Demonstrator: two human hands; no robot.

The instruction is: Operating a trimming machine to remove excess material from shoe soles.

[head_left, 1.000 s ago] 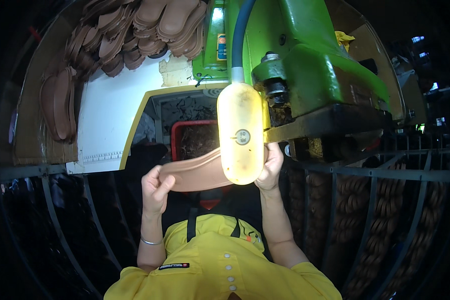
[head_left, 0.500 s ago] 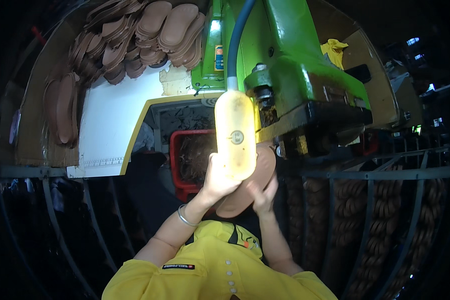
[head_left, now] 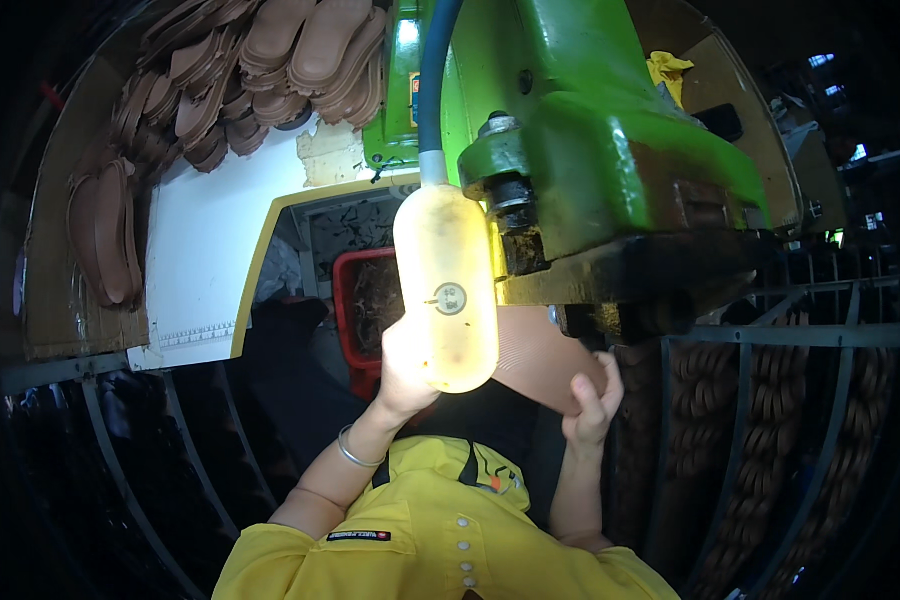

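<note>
A brown shoe sole [head_left: 548,358] with fine ridges on its visible face is held slantwise beneath the green machine's head [head_left: 630,170]. My right hand [head_left: 592,405] is closed on its lower right end, thumb on the face toward me. The other end passes behind a glowing yellow lamp [head_left: 445,290] on a bendable blue-grey neck. My left hand [head_left: 407,372] is beside the lamp's lower left edge. The lamp covers its fingers, so their grip on the sole cannot be made out.
A red bin [head_left: 345,300] with brown scraps sits below the opening of the yellow-edged white table [head_left: 205,260]. Brown soles [head_left: 320,50] are piled at the back left, inside cardboard walls. Metal racks [head_left: 740,430] with rows of soles stand at the right.
The sole has turned from slanting up right to slanting down right and shows its ridged face. My right hand has moved right with its end. The view has shifted slightly.
</note>
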